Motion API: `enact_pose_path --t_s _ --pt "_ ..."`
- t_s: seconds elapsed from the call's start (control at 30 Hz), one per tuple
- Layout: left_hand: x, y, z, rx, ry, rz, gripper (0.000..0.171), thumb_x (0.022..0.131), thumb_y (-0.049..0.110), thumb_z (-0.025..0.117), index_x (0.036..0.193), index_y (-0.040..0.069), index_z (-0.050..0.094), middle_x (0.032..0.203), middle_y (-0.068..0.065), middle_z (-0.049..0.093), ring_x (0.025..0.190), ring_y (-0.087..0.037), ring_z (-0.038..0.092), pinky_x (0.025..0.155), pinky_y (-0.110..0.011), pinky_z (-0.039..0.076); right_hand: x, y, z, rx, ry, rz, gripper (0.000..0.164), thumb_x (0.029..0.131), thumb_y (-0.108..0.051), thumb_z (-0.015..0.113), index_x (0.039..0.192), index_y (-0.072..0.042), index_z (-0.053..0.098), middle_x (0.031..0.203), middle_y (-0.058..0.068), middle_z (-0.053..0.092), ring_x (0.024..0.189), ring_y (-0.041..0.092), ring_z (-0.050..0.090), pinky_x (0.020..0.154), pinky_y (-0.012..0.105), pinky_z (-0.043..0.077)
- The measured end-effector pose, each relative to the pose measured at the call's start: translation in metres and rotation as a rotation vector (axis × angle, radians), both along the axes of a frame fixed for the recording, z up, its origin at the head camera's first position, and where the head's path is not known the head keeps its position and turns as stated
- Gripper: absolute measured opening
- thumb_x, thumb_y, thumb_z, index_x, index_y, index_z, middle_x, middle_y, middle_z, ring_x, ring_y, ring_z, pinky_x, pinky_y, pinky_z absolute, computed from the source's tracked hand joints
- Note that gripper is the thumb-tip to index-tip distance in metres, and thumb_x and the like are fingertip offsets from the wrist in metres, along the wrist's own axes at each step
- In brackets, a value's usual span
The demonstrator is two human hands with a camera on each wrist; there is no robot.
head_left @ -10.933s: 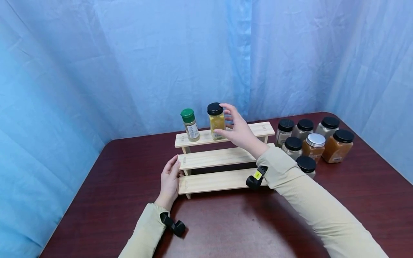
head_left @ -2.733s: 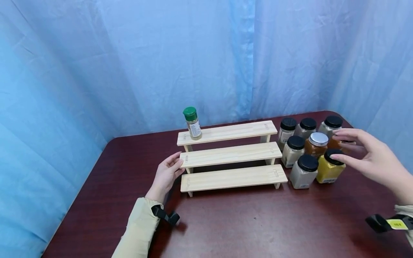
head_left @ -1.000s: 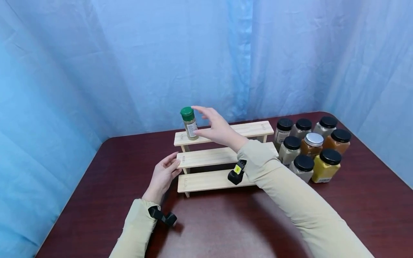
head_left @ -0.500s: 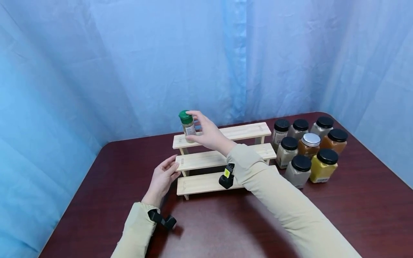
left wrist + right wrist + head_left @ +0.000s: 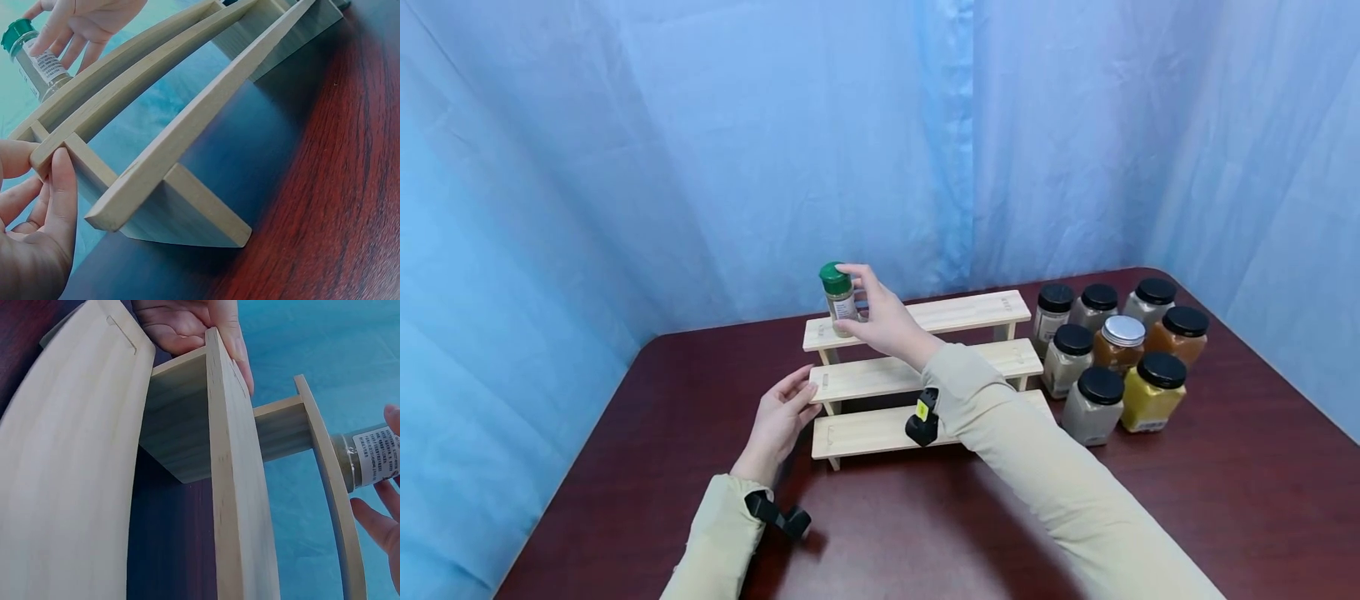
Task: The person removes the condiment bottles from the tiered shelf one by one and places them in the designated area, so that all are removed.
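Note:
A three-tier wooden rack (image 5: 865, 377) stands on the table. My left hand (image 5: 777, 423) pinches the left end of its middle tier between thumb and fingers, as the left wrist view shows. On the left part of the top tier is a small clear spice jar (image 5: 842, 309) with a green cap and a white label. My right hand (image 5: 887, 323) holds this jar from the right, thumb low on it and forefinger up at the cap. In the right wrist view the jar's base (image 5: 345, 464) is right at the tier's surface.
Right of the rack several square jars stand grouped: a yellow one (image 5: 1152, 402), an orange-brown one (image 5: 1180, 342), one with a silver lid (image 5: 1122, 346), and grey or pale ones (image 5: 1092, 417) with black lids. Blue curtains (image 5: 805, 150) hang behind the dark red table (image 5: 685, 400).
The yellow jar, held on the top tier at first, now stands among the jars at right. My right hand has since come back left and closed on the green-capped jar. My left hand stays at the rack.

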State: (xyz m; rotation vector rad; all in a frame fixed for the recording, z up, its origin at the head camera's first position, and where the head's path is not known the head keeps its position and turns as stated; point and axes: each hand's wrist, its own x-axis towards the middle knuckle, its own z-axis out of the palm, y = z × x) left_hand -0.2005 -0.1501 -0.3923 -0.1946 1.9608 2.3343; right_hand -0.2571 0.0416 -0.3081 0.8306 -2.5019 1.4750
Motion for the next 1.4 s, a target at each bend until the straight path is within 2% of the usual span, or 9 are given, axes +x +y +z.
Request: enact_pose_path --t_s 0.27,0.5,0.7,0.83,0.93,1.07,1.17,1.4 --pt "0.001 0.000 0.002 0.007 -0.009 0.008 0.046 0.097 0.001 0.050 0.141 0.000 0.040 0.087 0.005 0.053 0.074 -0.003 0.057 0.066 -0.016 0.051 0.001 -0.004 0.000 -0.010 0.042 -0.020 0.070 0.089 -0.008 0.066 0.143 -0.019 0.023 0.129 0.018 0.049 0.114 0.030 0.055 0.089 0.042 0.051" --pt "0.001 0.000 0.002 0.006 -0.006 0.007 0.045 0.097 0.002 0.050 0.140 -0.002 0.041 0.087 0.006 0.053 0.074 -0.003 0.057 0.066 -0.015 0.051 0.002 -0.007 -0.005 -0.015 0.112 -0.075 0.066 0.089 -0.007 0.065 0.141 -0.016 0.025 0.125 0.018 0.052 0.110 0.029 0.058 0.087 0.039 0.052" --pt "0.002 0.000 0.004 0.014 -0.007 0.004 0.045 0.097 0.001 0.049 0.141 -0.002 0.040 0.087 0.006 0.053 0.073 -0.002 0.057 0.065 -0.015 0.050 0.001 -0.008 -0.012 -0.042 0.199 -0.124 0.064 0.088 -0.007 0.066 0.138 -0.014 0.027 0.121 0.017 0.056 0.106 0.028 0.059 0.086 0.041 0.051" --pt "0.001 0.000 0.003 0.020 -0.008 -0.001 0.045 0.097 0.002 0.050 0.141 -0.002 0.040 0.088 0.006 0.053 0.074 -0.003 0.057 0.065 -0.015 0.050 0.003 -0.006 -0.014 -0.071 0.227 -0.147 0.063 0.087 -0.007 0.067 0.136 -0.013 0.028 0.119 0.019 0.057 0.098 0.028 0.060 0.073 0.036 0.049" --pt "0.000 0.000 0.003 0.026 -0.009 0.000 0.045 0.097 0.002 0.049 0.141 -0.001 0.040 0.088 0.005 0.053 0.074 -0.002 0.057 0.065 -0.015 0.050 0.005 -0.005 -0.015 -0.088 0.225 -0.165 0.063 0.087 -0.007 0.068 0.136 -0.013 0.028 0.118 0.019 0.057 0.083 0.028 0.060 0.061 0.032 0.043" --pt "0.000 0.000 0.003 0.028 -0.006 0.008 0.045 0.097 0.001 0.049 0.141 -0.002 0.040 0.088 0.006 0.053 0.073 -0.002 0.057 0.064 -0.015 0.050 0.007 -0.002 -0.013 -0.132 0.218 -0.163 0.064 0.086 -0.006 0.068 0.136 -0.013 0.028 0.118 0.018 0.059 0.089 0.027 0.061 0.064 0.031 0.046" --pt "0.001 0.000 0.002 0.028 -0.004 0.006 0.045 0.097 0.001 0.049 0.141 -0.002 0.039 0.087 0.007 0.053 0.073 -0.002 0.057 0.064 -0.015 0.050 0.011 0.000 -0.010 -0.191 0.205 -0.126 0.065 0.086 -0.004 0.068 0.136 -0.013 0.028 0.118 0.018 0.059 0.105 0.028 0.061 0.074 0.033 0.053" --pt "0.003 0.001 0.004 0.010 -0.002 0.002 0.045 0.098 0.001 0.047 0.142 -0.001 0.038 0.088 0.007 0.053 0.075 -0.002 0.058 0.066 -0.015 0.050 0.032 0.012 -0.005 -0.300 0.159 -0.034 0.067 0.084 0.003 0.067 0.134 -0.011 0.025 0.118 0.021 0.059 0.109 0.032 0.060 0.080 0.035 0.056"
